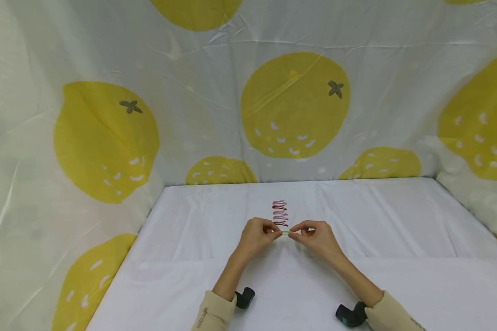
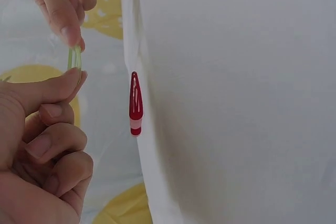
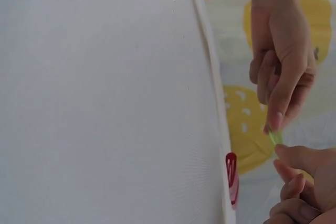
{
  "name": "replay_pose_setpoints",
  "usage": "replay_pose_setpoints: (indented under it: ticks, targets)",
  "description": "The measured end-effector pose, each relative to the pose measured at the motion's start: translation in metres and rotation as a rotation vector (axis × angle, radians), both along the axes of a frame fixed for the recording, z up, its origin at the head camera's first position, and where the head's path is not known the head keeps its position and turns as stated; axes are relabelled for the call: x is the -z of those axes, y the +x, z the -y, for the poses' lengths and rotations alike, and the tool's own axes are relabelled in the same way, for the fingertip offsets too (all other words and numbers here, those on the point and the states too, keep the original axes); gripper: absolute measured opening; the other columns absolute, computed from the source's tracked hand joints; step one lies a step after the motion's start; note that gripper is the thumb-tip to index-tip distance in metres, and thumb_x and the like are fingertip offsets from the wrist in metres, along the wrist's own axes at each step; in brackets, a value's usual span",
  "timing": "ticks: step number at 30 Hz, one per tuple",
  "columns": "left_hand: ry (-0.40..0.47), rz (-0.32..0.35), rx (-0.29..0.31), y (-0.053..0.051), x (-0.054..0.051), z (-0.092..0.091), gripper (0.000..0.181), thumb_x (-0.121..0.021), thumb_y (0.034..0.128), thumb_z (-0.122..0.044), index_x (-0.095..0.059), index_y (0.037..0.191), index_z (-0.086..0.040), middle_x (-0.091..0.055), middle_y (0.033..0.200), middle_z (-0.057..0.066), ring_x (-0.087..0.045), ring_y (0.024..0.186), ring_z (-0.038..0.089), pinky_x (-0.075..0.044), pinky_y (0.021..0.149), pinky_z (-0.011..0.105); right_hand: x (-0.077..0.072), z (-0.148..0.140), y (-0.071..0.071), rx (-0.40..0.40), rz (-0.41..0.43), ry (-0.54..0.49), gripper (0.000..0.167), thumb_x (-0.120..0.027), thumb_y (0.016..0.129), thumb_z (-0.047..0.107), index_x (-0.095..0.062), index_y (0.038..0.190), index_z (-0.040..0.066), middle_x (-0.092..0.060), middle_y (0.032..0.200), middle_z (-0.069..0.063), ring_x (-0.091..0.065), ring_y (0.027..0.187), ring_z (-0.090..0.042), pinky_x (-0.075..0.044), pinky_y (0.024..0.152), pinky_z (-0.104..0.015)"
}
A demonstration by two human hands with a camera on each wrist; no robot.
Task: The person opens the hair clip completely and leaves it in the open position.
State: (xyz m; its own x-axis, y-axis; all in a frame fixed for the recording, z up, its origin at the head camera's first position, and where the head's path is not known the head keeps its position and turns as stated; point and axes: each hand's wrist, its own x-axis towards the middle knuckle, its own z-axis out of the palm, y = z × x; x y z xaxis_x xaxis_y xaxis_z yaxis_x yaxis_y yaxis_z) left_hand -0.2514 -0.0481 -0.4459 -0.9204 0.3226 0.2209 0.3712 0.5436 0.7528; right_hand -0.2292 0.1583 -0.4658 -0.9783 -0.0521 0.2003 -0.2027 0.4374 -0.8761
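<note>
A light green hair clip (image 1: 285, 233) is held up between both hands, pinched at its two ends. My left hand (image 1: 257, 235) grips one end between thumb and forefinger, and my right hand (image 1: 316, 236) pinches the other the same way. In the left wrist view the green clip's (image 2: 74, 59) slim loop shows between the fingertips. Just beyond the hands, several red and pink snap hair clips (image 1: 280, 213) lie in a column on the white table. The right wrist view catches a red clip (image 3: 231, 174) near the table edge.
White cloth covers the table (image 1: 182, 220). A curtain with yellow lemons (image 1: 296, 105) hangs behind it and along the sides. Black wrist devices (image 1: 245, 298) sit by the beige sleeves (image 1: 216, 310), close to the tabletop.
</note>
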Motion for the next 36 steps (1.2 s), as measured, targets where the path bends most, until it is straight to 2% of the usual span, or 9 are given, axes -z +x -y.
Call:
replay_pose_setpoints:
  ticks: [5, 8, 13, 17, 21, 26, 30, 36]
  targets:
    - [-0.010, -0.009, -0.015, -0.001, 0.001, 0.004, 0.004, -0.083, 0.0845, -0.006, -0.082, 0.081, -0.005, -0.062, 0.062, -0.001, -0.044, 0.057, 0.003, -0.034, 0.052, 0.018, 0.001, 0.000, 0.000, 0.006, 0.042, -0.027, 0.009, -0.088, 0.082, 0.017, -0.083, 0.087, 0.011, -0.068, 0.070, -0.002, -0.045, 0.057, -0.003, -0.035, 0.054, -0.020]
    - [-0.017, -0.008, -0.021, -0.003, 0.001, 0.004, 0.004, -0.083, 0.0844, -0.007, -0.083, 0.081, -0.005, -0.065, 0.064, 0.001, -0.045, 0.057, 0.003, -0.035, 0.052, 0.017, 0.002, -0.001, -0.001, -0.018, 0.053, -0.020, 0.008, -0.087, 0.084, 0.017, -0.083, 0.086, 0.011, -0.073, 0.073, -0.006, -0.044, 0.056, -0.003, -0.035, 0.054, -0.020]
    - [-0.010, 0.006, -0.023, -0.006, 0.002, 0.005, 0.004, -0.084, 0.0843, -0.010, -0.084, 0.081, -0.006, -0.067, 0.064, 0.002, -0.046, 0.056, 0.003, -0.035, 0.051, 0.018, 0.005, -0.002, -0.004, -0.046, 0.038, -0.014, 0.007, -0.085, 0.085, 0.016, -0.082, 0.084, 0.010, -0.074, 0.075, -0.008, -0.044, 0.055, -0.002, -0.034, 0.053, -0.020]
    - [-0.002, 0.048, -0.021, -0.009, 0.005, 0.008, 0.004, -0.084, 0.0840, -0.011, -0.084, 0.081, -0.008, -0.063, 0.061, -0.002, -0.045, 0.056, 0.003, -0.034, 0.051, 0.018, 0.009, -0.003, -0.008, -0.045, 0.055, -0.018, 0.007, -0.085, 0.085, 0.016, -0.082, 0.085, 0.009, -0.076, 0.078, -0.006, -0.046, 0.057, -0.003, -0.036, 0.054, -0.020]
    - [-0.013, 0.069, -0.038, -0.013, 0.009, 0.010, 0.004, -0.085, 0.0826, -0.011, -0.084, 0.080, -0.009, -0.058, 0.059, -0.004, -0.044, 0.055, 0.004, -0.034, 0.051, 0.019, 0.013, -0.003, -0.011, -0.028, 0.079, -0.009, 0.006, -0.085, 0.085, 0.015, -0.083, 0.085, 0.009, -0.072, 0.072, -0.004, -0.044, 0.058, -0.004, -0.034, 0.055, -0.020]
    - [-0.064, 0.038, -0.084, -0.021, 0.008, 0.010, 0.005, -0.087, 0.0810, -0.013, -0.085, 0.081, -0.009, -0.065, 0.063, -0.001, -0.047, 0.058, 0.005, -0.035, 0.051, 0.020, 0.016, 0.000, -0.018, 0.010, 0.068, 0.000, 0.005, -0.085, 0.084, 0.013, -0.083, 0.084, 0.009, -0.071, 0.069, -0.002, -0.045, 0.059, -0.005, -0.035, 0.055, -0.020]
    - [-0.116, 0.030, -0.120, -0.027, 0.006, 0.008, 0.004, -0.087, 0.0810, -0.014, -0.085, 0.081, -0.011, -0.073, 0.069, 0.001, -0.049, 0.061, 0.005, -0.038, 0.052, 0.022, 0.017, 0.004, -0.025, 0.038, 0.093, -0.003, 0.005, -0.085, 0.085, 0.014, -0.084, 0.085, 0.008, -0.070, 0.068, 0.000, -0.044, 0.059, -0.004, -0.035, 0.054, -0.020]
    - [-0.170, 0.057, -0.151, -0.034, 0.008, 0.005, 0.003, -0.087, 0.0798, -0.015, -0.085, 0.079, -0.012, -0.078, 0.077, 0.000, -0.053, 0.066, 0.005, -0.041, 0.055, 0.026, 0.017, 0.008, -0.029, 0.077, 0.128, 0.000, 0.006, -0.085, 0.083, 0.012, -0.083, 0.083, 0.006, -0.065, 0.063, 0.003, -0.046, 0.062, -0.006, -0.036, 0.057, -0.021]
